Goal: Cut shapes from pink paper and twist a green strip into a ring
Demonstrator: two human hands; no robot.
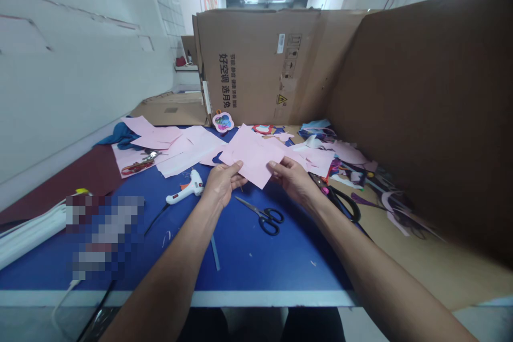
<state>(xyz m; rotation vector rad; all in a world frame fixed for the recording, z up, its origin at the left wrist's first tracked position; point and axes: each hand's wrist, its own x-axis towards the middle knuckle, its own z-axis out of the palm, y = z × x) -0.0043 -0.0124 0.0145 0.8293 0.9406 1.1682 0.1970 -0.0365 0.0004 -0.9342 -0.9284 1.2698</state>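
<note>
A pale pink paper sheet (253, 154) is held above the blue table (248, 256) by both hands. My left hand (221, 183) pinches its near left edge, thumb on top. My right hand (292, 177) grips its near right corner, fingers closed on the paper. Black-handled scissors (264, 216) lie on the table just below and between my hands. A white glue gun (187, 190) rests to the left of my left hand.
More pink sheets (176, 147) and scraps cover the table's back. Other scissors (140, 164) lie at left, another black pair (340, 200) at right. Cardboard walls (420, 112) stand behind and right. A white power strip (28, 232) sits at left.
</note>
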